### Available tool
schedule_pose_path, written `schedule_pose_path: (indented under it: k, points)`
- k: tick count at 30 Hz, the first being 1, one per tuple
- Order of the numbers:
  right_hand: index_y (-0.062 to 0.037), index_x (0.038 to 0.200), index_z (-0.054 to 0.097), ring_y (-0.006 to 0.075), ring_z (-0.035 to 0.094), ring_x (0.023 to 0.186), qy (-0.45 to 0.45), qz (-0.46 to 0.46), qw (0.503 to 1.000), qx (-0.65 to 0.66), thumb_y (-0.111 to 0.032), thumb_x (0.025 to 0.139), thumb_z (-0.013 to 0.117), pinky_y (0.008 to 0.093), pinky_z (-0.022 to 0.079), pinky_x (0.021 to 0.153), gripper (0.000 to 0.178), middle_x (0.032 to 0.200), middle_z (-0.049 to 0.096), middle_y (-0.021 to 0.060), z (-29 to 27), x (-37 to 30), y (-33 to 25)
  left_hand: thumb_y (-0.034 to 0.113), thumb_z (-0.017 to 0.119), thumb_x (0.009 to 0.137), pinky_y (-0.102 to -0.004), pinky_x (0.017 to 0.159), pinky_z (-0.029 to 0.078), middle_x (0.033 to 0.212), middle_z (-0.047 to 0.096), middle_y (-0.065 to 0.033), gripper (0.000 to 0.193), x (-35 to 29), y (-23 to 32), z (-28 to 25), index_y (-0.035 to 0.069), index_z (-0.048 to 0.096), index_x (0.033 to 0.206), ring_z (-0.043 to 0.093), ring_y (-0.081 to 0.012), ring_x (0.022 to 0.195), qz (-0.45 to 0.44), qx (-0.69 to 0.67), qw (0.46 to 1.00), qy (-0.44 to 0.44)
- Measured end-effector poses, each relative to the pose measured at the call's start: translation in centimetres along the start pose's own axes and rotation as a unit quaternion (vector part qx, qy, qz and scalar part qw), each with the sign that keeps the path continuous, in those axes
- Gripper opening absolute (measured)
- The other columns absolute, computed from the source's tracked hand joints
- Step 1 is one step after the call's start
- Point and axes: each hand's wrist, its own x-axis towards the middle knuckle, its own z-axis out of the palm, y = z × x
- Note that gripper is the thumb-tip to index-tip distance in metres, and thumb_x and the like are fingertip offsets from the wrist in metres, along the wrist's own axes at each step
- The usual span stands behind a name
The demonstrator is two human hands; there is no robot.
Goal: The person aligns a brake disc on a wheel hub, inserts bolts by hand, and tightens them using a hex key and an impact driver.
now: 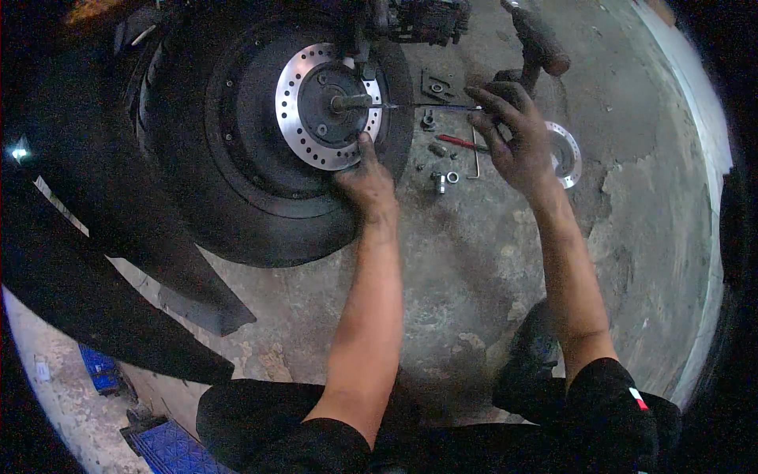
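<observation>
A shiny drilled brake disc (pixel 290 118) sits on the hub of a motorcycle wheel with a black tyre (pixel 276 237). At the disc's lower right edge is my left hand (pixel 369 186), closed on it with the thumb on its face; the other fingers are partly hidden. A metal sleeve (pixel 347 103) sticks out from the hub centre. From its outer end a thin dark rod (pixel 434 105) runs rightward to my right hand (pixel 517 130), which pinches the rod's far end between bent fingers. Whether the rod enters the sleeve cannot be made out.
On the concrete floor lie a red-handled tool (pixel 458 142), a hex key (pixel 475 158), a socket (pixel 440 186), a ring (pixel 452 177) and a second disc (pixel 567 154). A power tool (pixel 541 47) is behind. A dark mechanical part (pixel 426 20) hangs above. Blue pieces (pixel 178 446) lie lower left.
</observation>
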Motion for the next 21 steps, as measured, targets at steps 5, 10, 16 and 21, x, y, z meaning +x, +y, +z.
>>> schedule_pose_path:
  k: [5, 10, 16, 21]
  points:
    - [-0.0015, 0.101, 0.062, 0.0223, 0.061, 0.063, -0.021, 0.093, 0.995, 0.004, -0.016, 0.087, 0.064, 0.0309, 0.049, 0.063, 0.02, 0.076, 0.064, 0.0123, 0.1, 0.3, -1.9, 0.029, 0.077, 0.078, -0.0371, 0.084, 0.044, 0.115, 0.061, -0.0169, 0.055, 0.2, -0.6, 0.3, -0.009, 0.054, 0.109, 0.057, -0.0265, 0.1, -0.055, 0.004, 0.998, 0.019]
    - [-0.0037, 0.105, 0.063, 0.0272, 0.066, 0.074, -0.044, 0.398, 0.894, 0.204, -0.024, 0.085, 0.067, 0.0354, 0.052, 0.07, 0.029, 0.087, 0.069, 0.0124, -0.5, 1.9, -4.3, 0.027, 0.079, 0.076, -0.0355, 0.078, 0.045, 0.107, 0.064, -0.0155, 0.049, 0.5, -2.0, 0.1, -0.009, 0.058, 0.102, 0.059, -0.0245, 0.091, -0.026, -0.018, 0.998, 0.063]
    - [-0.0016, 0.112, 0.062, 0.0201, 0.063, 0.085, -0.17, 0.295, 0.89, 0.304, -0.027, 0.085, 0.068, 0.0322, 0.051, 0.071, 0.038, 0.101, 0.066, 0.012, -2.1, 0.3, -2.0, 0.019, 0.076, 0.078, -0.0358, 0.074, 0.046, 0.101, 0.066, -0.0151, 0.035, 0.2, -1.0, 0.2, -0.009, 0.062, 0.093, 0.061, -0.0238, 0.085, 0.005, 0.003, 1.0, 0.021]
    - [-0.0014, 0.105, 0.064, 0.0285, 0.065, 0.075, -0.062, 0.092, 0.993, 0.05, -0.028, 0.089, 0.061, 0.0387, 0.051, 0.068, 0.031, 0.095, 0.064, 0.0178, 0.2, 0.7, -1.7, 0.018, 0.072, 0.082, -0.0356, 0.087, 0.045, 0.109, 0.064, -0.0191, 0.038, -0.1, 0.0, 0.4, -0.012, 0.06, 0.103, 0.061, -0.0254, 0.098, -0.023, -0.019, 1.0, 0.006]
